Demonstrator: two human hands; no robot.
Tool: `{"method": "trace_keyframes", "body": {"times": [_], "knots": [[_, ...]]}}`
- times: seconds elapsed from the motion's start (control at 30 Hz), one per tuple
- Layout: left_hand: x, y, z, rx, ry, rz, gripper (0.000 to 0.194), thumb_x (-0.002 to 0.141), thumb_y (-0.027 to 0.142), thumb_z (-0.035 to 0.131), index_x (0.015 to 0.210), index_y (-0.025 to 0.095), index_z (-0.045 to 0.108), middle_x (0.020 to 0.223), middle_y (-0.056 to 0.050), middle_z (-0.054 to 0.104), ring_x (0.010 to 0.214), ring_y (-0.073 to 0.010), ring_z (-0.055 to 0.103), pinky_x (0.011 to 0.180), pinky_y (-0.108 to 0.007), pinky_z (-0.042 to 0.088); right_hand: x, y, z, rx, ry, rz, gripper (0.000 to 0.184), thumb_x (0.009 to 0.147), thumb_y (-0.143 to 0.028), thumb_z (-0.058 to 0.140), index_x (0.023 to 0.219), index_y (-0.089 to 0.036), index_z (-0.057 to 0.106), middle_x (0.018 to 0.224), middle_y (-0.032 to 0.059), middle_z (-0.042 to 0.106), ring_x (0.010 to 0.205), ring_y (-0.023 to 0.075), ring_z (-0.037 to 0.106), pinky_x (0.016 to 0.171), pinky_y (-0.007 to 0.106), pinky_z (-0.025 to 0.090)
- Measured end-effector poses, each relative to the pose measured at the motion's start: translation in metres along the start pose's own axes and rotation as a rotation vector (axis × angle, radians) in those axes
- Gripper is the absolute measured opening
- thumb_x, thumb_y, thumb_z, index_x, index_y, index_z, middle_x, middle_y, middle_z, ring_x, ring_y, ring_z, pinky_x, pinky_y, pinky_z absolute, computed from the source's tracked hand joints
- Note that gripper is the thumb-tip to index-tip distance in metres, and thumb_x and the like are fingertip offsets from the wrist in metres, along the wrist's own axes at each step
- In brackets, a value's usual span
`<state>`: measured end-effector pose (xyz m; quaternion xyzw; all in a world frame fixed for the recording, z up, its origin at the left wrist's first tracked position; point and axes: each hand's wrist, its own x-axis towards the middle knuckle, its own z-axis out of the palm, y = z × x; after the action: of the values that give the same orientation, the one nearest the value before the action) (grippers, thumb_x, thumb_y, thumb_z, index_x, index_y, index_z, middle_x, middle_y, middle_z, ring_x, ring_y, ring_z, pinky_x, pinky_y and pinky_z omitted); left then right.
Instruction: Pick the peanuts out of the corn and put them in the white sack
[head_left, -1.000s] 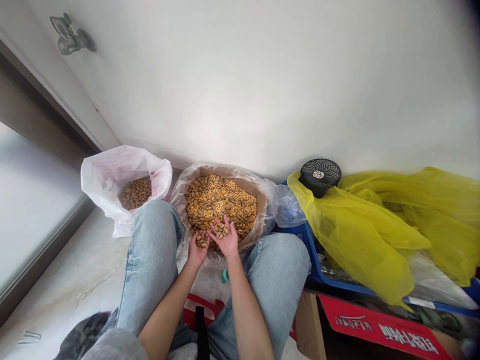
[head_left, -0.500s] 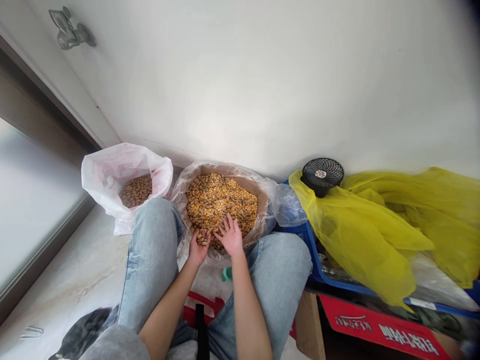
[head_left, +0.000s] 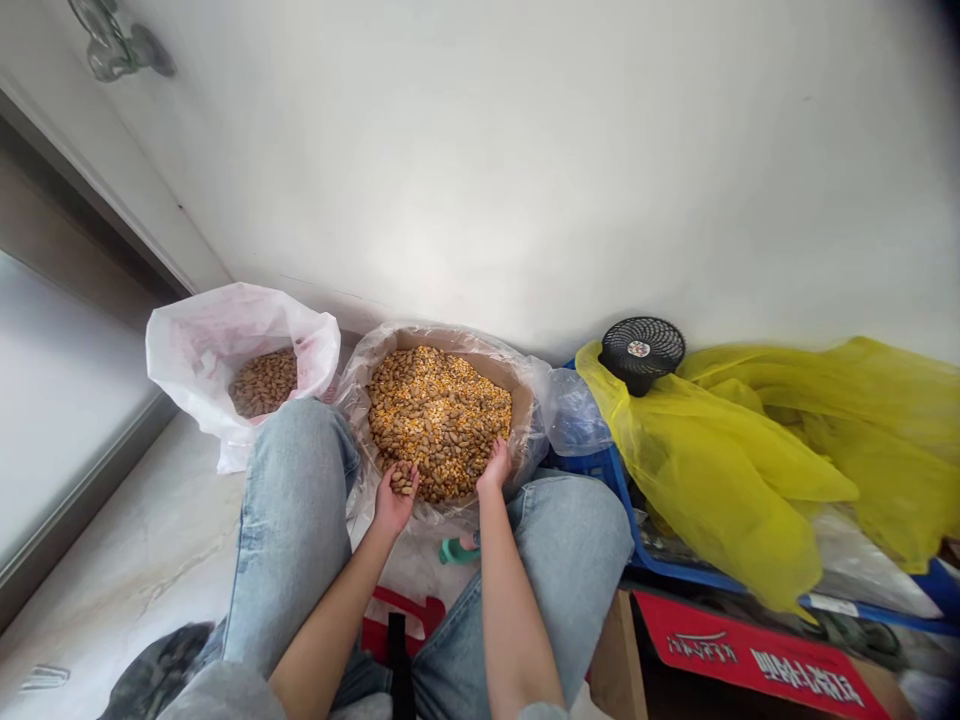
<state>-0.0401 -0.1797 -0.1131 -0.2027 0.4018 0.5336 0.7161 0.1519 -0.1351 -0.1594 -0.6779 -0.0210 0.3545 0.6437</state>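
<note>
Between my knees stands a clear plastic bag [head_left: 356,372] full of yellow corn kernels [head_left: 439,408] mixed with peanuts in their shells. My left hand [head_left: 393,505] is cupped palm up at the bag's near left edge, its fingers curled round several peanuts [head_left: 403,479]. At the near right side of the mix is my right hand [head_left: 493,470]. Its fingers are drawn together against the corn and peanuts, and what lies between the fingertips is hidden. On the left, a white plastic sack [head_left: 319,350] holds a heap of peanuts [head_left: 264,384], with neither hand in it.
A white wall [head_left: 465,180] rises behind the bags. To the right, a blue crate [head_left: 626,500] carries yellow netting [head_left: 731,470] and a round black fan [head_left: 643,350]. Below it is a red printed box [head_left: 750,655]. A green object [head_left: 456,551] lies under the bag.
My right hand has moved right, from the near middle of the mix to its right side, and its spread fingers have drawn together. My left hand stays cupped round the peanuts.
</note>
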Motion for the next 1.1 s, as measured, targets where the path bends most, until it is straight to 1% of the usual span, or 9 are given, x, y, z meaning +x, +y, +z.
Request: {"method": "trace_keyframes", "body": {"times": [0.1, 0.23, 0.33, 0.53, 0.63, 0.7, 0.83, 0.9, 1.1], "knots": [[0.001, 0.0, -0.001, 0.012, 0.011, -0.007, 0.012, 0.078, 0.014, 0.043, 0.075, 0.014, 0.055, 0.071, -0.004, 0.061, 0.067, -0.0119, 0.06, 0.064, -0.023, 0.051, 0.015, 0.008, -0.002, -0.034, 0.067, -0.056, 0.019, 0.067, -0.023, 0.041, 0.078, -0.026, 0.056, 0.095, -0.0031, 0.064, 0.105, 0.011, 0.051, 0.087, 0.028, 0.043], [0.002, -0.001, 0.0, 0.003, 0.041, -0.009, 0.012, 0.078, 0.013, 0.044, 0.075, 0.014, 0.056, 0.069, -0.005, 0.061, 0.066, -0.0126, 0.061, 0.064, -0.024, 0.052, 0.031, 0.016, -0.002, -0.064, 0.119, -0.093, 0.014, 0.067, -0.022, 0.043, 0.075, -0.024, 0.054, 0.102, -0.0017, 0.062, 0.112, 0.01, 0.044, 0.095, 0.027, 0.035], [0.002, -0.003, 0.005, 0.009, 0.084, -0.016, 0.013, 0.078, 0.012, 0.044, 0.074, 0.015, 0.056, 0.069, -0.005, 0.061, 0.066, -0.0133, 0.061, 0.061, -0.024, 0.052, 0.045, 0.021, 0.001, -0.073, 0.123, -0.12, 0.014, 0.067, -0.021, 0.043, 0.074, -0.023, 0.054, 0.104, -0.0001, 0.061, 0.114, 0.0096, 0.043, 0.097, 0.027, 0.033], [0.004, -0.005, 0.012, 0.041, 0.151, -0.003, 0.016, 0.078, 0.01, 0.042, 0.073, 0.016, 0.056, 0.068, -0.005, 0.062, 0.063, -0.0126, 0.061, 0.058, -0.023, 0.053, 0.07, 0.039, 0.008, -0.099, 0.081, -0.186, 0.015, 0.065, -0.024, 0.041, 0.072, -0.024, 0.055, 0.095, 0.0, 0.064, 0.105, 0.01, 0.051, 0.091, 0.028, 0.039], [0.007, -0.007, 0.015, 0.05, 0.188, 0.004, 0.017, 0.078, 0.01, 0.041, 0.073, 0.015, 0.056, 0.068, -0.005, 0.062, 0.064, -0.0124, 0.061, 0.059, -0.023, 0.053, 0.075, 0.049, 0.01, -0.171, 0.078, -0.182, 0.019, 0.065, -0.026, 0.042, 0.076, -0.024, 0.057, 0.097, 0.001, 0.065, 0.106, 0.0119, 0.05, 0.093, 0.031, 0.036], [0.009, -0.008, 0.016, 0.056, 0.204, 0.013, 0.015, 0.078, 0.01, 0.042, 0.073, 0.014, 0.056, 0.068, -0.005, 0.062, 0.065, -0.0127, 0.062, 0.06, -0.024, 0.053, 0.077, 0.056, 0.012, -0.235, 0.057, -0.164, 0.023, 0.064, -0.028, 0.044, 0.078, -0.022, 0.06, 0.098, 0.003, 0.065, 0.108, 0.0153, 0.049, 0.094, 0.033, 0.034], [0.011, -0.01, 0.018, 0.064, 0.196, 0.018, 0.013, 0.077, 0.01, 0.043, 0.073, 0.013, 0.055, 0.069, -0.005, 0.061, 0.066, -0.0124, 0.061, 0.061, -0.024, 0.053, 0.073, 0.06, 0.016, -0.319, -0.037, -0.15, 0.033, 0.064, -0.035, 0.048, 0.087, -0.016, 0.064, 0.102, 0.0074, 0.063, 0.107, 0.0208, 0.05, 0.093, 0.035, 0.033], [0.011, -0.01, 0.019, 0.062, 0.196, 0.015, 0.013, 0.077, 0.01, 0.044, 0.073, 0.012, 0.055, 0.07, -0.006, 0.061, 0.067, -0.0126, 0.061, 0.061, -0.024, 0.053, 0.067, 0.058, 0.018, -0.332, -0.094, -0.159, 0.038, 0.066, -0.038, 0.046, 0.09, -0.015, 0.063, 0.104, 0.008, 0.063, 0.104, 0.0208, 0.051, 0.092, 0.035, 0.034], [0.009, -0.01, 0.018, 0.057, 0.188, 0.027, 0.013, 0.077, 0.01, 0.044, 0.072, 0.012, 0.055, 0.071, -0.006, 0.061, 0.067, -0.0134, 0.061, 0.059, -0.024, 0.053, 0.04, 0.043, 0.03, -0.311, -0.275, -0.222, 0.036, 0.07, -0.04, 0.045, 0.09, -0.017, 0.064, 0.102, 0.006, 0.064, 0.097, 0.0175, 0.055, 0.089, 0.032, 0.037]]}}
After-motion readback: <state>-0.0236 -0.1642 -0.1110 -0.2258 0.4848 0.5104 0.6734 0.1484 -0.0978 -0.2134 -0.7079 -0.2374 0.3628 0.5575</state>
